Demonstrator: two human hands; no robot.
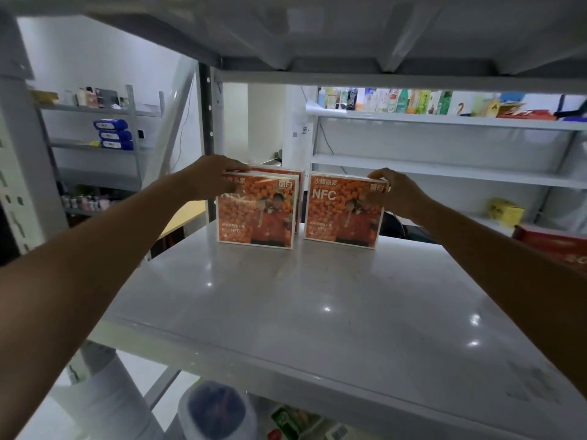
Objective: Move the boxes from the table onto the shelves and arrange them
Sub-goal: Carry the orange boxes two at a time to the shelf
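Two orange boxes marked "NFC" stand upright side by side at the back of a grey shelf (286, 312). My left hand (211, 176) grips the top left corner of the left box (257, 214). Another orange box (286, 171) stands right behind that one, only its top edge showing. My right hand (400, 192) holds the top right corner of the right box (344, 211). A narrow gap separates the two front boxes. Both arms reach in from the near edge of the shelf.
A red box (552, 246) sits at the shelf's right edge. The shelf above hangs low overhead. Behind stand other racks with bottles and cartons (413, 101), a yellow box (505, 212) and blue packs (114, 134). Below lie white rolls (216, 411).
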